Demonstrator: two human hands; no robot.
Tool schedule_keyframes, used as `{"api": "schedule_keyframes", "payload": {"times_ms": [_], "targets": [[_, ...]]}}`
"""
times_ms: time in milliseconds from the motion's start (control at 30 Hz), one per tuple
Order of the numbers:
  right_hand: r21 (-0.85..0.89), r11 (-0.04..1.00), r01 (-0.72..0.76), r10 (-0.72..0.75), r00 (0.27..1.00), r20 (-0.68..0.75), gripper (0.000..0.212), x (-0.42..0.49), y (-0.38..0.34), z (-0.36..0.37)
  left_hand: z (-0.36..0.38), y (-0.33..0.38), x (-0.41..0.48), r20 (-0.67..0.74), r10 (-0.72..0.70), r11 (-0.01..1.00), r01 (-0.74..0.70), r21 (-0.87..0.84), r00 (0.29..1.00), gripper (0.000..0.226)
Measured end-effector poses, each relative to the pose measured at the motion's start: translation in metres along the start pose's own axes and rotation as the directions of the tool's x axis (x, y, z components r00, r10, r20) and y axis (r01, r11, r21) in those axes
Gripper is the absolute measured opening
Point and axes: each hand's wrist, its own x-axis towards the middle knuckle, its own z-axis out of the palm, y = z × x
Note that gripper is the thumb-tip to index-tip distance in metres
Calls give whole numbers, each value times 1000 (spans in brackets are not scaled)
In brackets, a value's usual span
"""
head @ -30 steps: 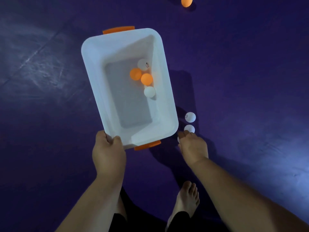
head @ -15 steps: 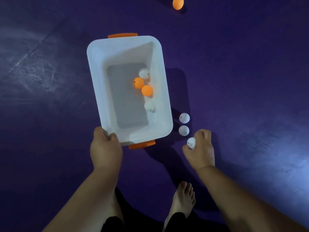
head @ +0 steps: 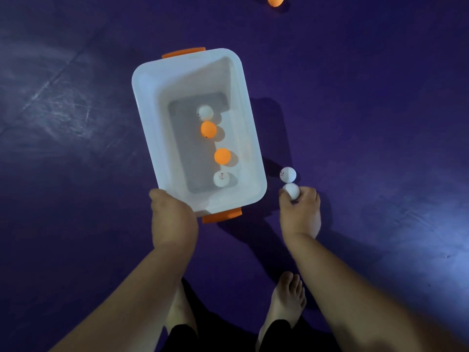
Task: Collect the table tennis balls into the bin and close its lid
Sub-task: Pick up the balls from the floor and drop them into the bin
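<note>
A white bin (head: 147, 115) with orange handles has no lid on it and is held over the dark purple floor. Inside it lie two white balls (head: 205, 112) and two orange balls (head: 208, 129) in a row. My left hand (head: 172, 219) grips the bin's near left corner. To the right of the bin, my right hand (head: 300, 214) is down at the floor with its fingertips closed on a white ball (head: 292, 191). Just beyond it, touching or nearly so, another white ball (head: 288, 174) rests on the floor. No lid is in view.
An orange ball (head: 276, 0) lies far off at the top edge. My bare feet (head: 286, 301) stand on the floor below my arms. The purple floor mat (head: 380, 123) stretches out on all sides.
My right hand lifted one white ball, then moved forward onto the second one; the first is now hidden. The balls in the bin rolled toward me into a line.
</note>
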Motion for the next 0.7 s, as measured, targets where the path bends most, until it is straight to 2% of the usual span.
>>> {"api": "schedule_keyframes", "payload": {"times_ms": [67,133,233,300,367,433,533,600,700], "targets": [[353,935,30,-1,997,-82,21,-16,-25,-5,0,-2,1,27,62,990,-65,128,998,34],[577,811,100,-46,993,-107,15,-32,-57,-12,-1,0,0,32,87,986,-90,139,996,32],[660,728,186,-228,973,-22,23,-51,-95,-18,-3,2,0,48,73,985,-79,154,996,33],[675,707,213,-361,929,85,30,-58,-109,-15,-3,0,2,62,89,980,-99,172,994,33],[603,729,326,-464,882,85,38,-55,-111,-13,-2,-2,4,50,99,978,-106,177,994,31],[478,747,462,-509,860,-36,40,-39,-103,-12,-2,-2,4,35,69,985,-74,157,997,29],[335,811,479,-454,877,-155,34,-6,-79,-12,-1,-1,1,25,85,983,-88,162,996,30],[168,884,437,-427,900,-93,30,14,-57,-9,-1,-1,0,25,88,982,-91,167,996,33],[-108,889,445,-424,889,173,36,36,-28,-4,-1,-2,0,39,118,975,-123,187,992,34]]}}
